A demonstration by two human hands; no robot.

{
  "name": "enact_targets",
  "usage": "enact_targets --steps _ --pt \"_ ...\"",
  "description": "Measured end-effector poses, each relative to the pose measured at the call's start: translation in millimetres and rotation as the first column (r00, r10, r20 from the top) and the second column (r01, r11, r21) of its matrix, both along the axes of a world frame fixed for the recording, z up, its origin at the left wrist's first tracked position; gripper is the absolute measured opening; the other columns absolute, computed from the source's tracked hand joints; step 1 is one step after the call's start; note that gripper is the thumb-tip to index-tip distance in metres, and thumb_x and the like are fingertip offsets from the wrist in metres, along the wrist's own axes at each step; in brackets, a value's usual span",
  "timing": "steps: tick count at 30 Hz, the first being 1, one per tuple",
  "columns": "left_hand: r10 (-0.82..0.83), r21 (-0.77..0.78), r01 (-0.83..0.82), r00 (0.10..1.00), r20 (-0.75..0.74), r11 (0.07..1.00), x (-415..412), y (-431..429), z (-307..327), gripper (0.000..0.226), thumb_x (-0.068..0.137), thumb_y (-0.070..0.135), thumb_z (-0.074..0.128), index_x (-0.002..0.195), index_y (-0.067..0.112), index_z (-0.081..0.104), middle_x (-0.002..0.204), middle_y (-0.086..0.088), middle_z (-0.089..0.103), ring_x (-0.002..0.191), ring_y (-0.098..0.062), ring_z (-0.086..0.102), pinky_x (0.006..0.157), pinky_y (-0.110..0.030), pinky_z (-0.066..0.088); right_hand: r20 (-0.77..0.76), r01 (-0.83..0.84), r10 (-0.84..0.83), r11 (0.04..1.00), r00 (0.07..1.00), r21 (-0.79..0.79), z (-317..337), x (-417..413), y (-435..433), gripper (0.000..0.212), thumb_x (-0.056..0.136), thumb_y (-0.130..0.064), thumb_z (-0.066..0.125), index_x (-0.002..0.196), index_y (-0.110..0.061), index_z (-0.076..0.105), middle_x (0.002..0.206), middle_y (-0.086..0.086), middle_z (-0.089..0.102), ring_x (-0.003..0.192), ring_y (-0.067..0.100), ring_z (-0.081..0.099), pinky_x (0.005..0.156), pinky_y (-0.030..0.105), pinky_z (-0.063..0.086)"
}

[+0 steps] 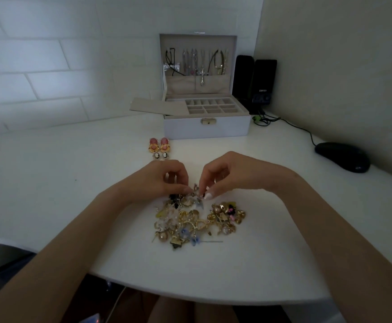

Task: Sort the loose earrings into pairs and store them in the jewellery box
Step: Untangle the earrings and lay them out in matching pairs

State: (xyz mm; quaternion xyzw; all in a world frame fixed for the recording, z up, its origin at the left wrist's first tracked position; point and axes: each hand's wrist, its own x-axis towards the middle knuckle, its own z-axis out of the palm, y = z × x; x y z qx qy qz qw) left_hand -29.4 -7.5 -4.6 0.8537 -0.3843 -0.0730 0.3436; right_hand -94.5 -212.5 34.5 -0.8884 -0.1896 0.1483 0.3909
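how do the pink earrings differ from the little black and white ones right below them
The pink earrings are larger, pink stones in gold rings; the black and white earrings are small dark ovals. The pink earrings lie nearer the jewellery box, the black and white earrings nearer the left hand. Both sit as pairs on the table, apart from the pile.

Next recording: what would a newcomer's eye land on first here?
The tangled heap of gold, pearl and coloured earrings in the middle of the white desk, with the left hand and right hand both pinching a small silvery piece at its far edge. Behind stands the open white jewellery box with beige lining; two matched pairs, pink-and-gold earrings and small cameo earrings, lie before its left front corner.
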Motion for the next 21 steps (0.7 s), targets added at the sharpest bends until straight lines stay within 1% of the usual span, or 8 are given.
enact_targets --steps 2,5,7,10,12,16,19,21 --pt "-0.01 0.001 0.01 1.0 -0.014 1.0 0.2 -0.2 0.2 0.01 0.078 0.025 0.072 0.08 0.02 0.064 0.079 0.008 0.06 0.067 -0.001 0.048 0.064 -0.013 0.04 -0.033 -0.094 0.093 0.996 0.995 -0.012 1.2 -3.7 2.9 0.014 0.076 -0.015 0.076 0.089 -0.017 0.073 0.075 0.003 0.06 0.062 0.004 0.046 0.062 0.015 0.038" --pt "-0.014 -0.008 0.013 0.999 -0.032 1.0 1.4 0.5 -1.1 0.007 0.083 0.027 0.067 0.081 0.021 0.064 0.077 0.005 0.06 0.066 -0.002 0.047 0.064 -0.016 0.039 -0.009 -0.159 0.159 0.987 0.987 -0.037 -1.7 -4.7 9.0 0.017 0.077 -0.01 0.074 0.092 -0.019 0.072 0.083 0.014 0.058 0.061 0.0 0.044 0.061 0.011 0.037" --pt "-0.013 -0.024 0.013 0.999 -0.04 1.0 2.3 1.0 -2.1 0.009 0.086 0.03 0.062 0.081 0.022 0.065 0.077 0.004 0.062 0.067 -0.004 0.049 0.064 -0.017 0.039 -0.005 -0.166 0.166 0.984 0.986 -0.059 -4.4 -3.9 12.3 0.018 0.076 -0.01 0.074 0.09 -0.022 0.073 0.085 0.014 0.058 0.065 0.003 0.045 0.063 0.014 0.039" --pt "-0.013 -0.041 0.011 0.998 -0.053 0.999 2.0 0.8 -1.9 0.013 0.089 0.029 0.059 0.081 0.022 0.065 0.074 0.008 0.061 0.066 -0.001 0.05 0.063 -0.013 0.038 -0.008 -0.165 0.165 0.982 0.986 -0.096 -8.4 -3.2 16.5 0.018 0.075 -0.012 0.076 0.087 -0.025 0.072 0.087 0.015 0.059 0.068 0.01 0.047 0.065 0.022 0.041" --pt "-0.009 -0.05 0.006 0.998 -0.058 0.999 1.7 0.4 -1.4 0.016 0.086 0.035 0.057 0.081 0.023 0.064 0.075 0.009 0.061 0.066 0.001 0.05 0.063 -0.011 0.038 0.01 -0.124 0.125 0.986 0.992 -0.111 -8.7 -3.5 17.5 0.016 0.074 -0.014 0.077 0.084 -0.026 0.071 0.086 0.011 0.062 0.068 0.008 0.049 0.066 0.024 0.043" --pt "0.011 -0.075 -0.019 0.994 -0.105 0.997 2.3 1.2 -0.8 0.023 0.077 0.042 0.056 0.082 0.02 0.061 0.08 0.005 0.061 0.066 0.001 0.05 0.062 -0.012 0.039 0.074 -0.029 0.042 0.985 0.996 -0.17 -7.3 -2.2 13.7 0.013 0.075 -0.018 0.076 0.078 -0.029 0.069 0.071 -0.008 0.057 0.06 -0.002 0.046 0.063 0.019 0.04" --pt "-0.02 -0.096 0.003 0.984 -0.179 0.995 3.3 2.4 0.9 0.028 0.074 0.041 0.062 0.082 0.014 0.059 0.082 -0.001 0.06 0.068 -0.005 0.05 0.062 -0.013 0.04 0.094 -0.019 0.035 0.986 0.995 -0.168 -5.4 -1.8 12.0 0.012 0.076 -0.015 0.074 0.08 -0.026 0.071 0.066 -0.009 0.054 0.056 -0.001 0.044 0.061 0.019 0.038" --pt "-0.055 -0.103 0.034 0.976 -0.209 0.994 3.1 3.0 2.6 0.038 0.07 0.046 0.065 0.085 0.011 0.059 0.084 -0.004 0.06 0.07 -0.007 0.051 0.064 -0.014 0.041 0.029 -0.09 0.093 0.991 0.995 -0.101 -0.5 -4.7 11.0 0.011 0.077 -0.012 0.073 0.082 -0.022 0.071 0.063 -0.007 0.052 0.056 0.001 0.043 0.059 0.018 0.037"
